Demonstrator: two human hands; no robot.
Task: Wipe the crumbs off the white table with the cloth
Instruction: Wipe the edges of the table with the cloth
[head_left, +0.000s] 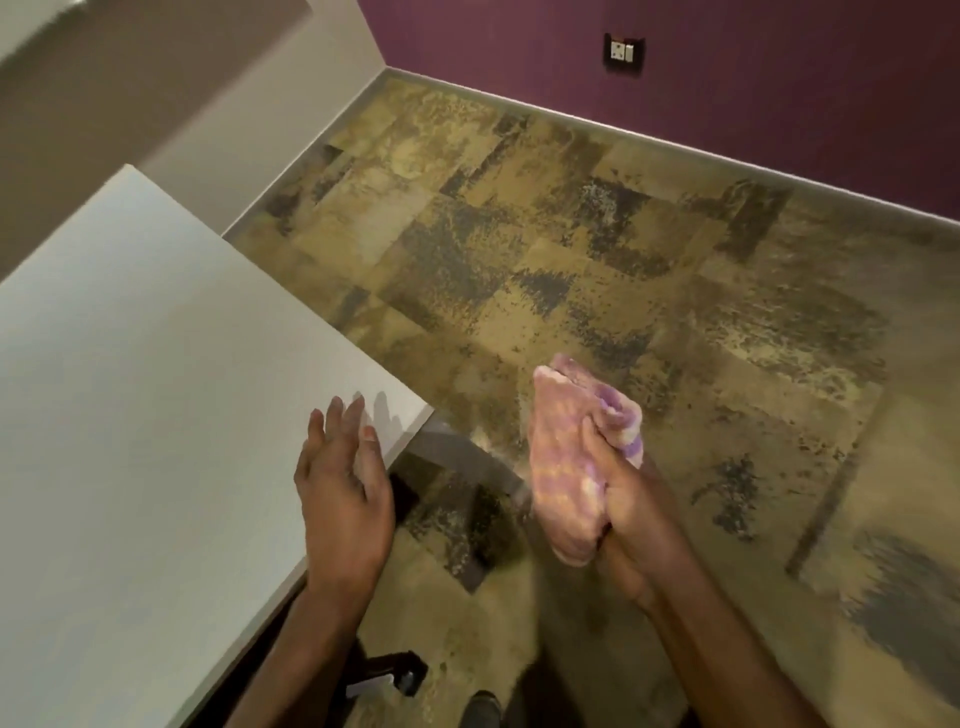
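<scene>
From your head camera, your left hand (340, 478) is spread, fingers straight and slightly apart. It sits over the near corner of the white table (130, 389), with the fingertips above the tabletop and the palm crossing its edge. Finger shadows fall on the tabletop just beside the fingertips; you cannot tell whether the hand touches the surface. Your right hand (631, 512) is curled round the cloth (571, 467), a bunched pink-and-purple rag. You hold it off the table, to the right of the corner and above the floor (649, 249), with its free end sticking up past your thumb. The floor is mottled tan and dark. A purple wall (753, 104) runs along the far side, with a socket plate (623, 52) on it.
</scene>
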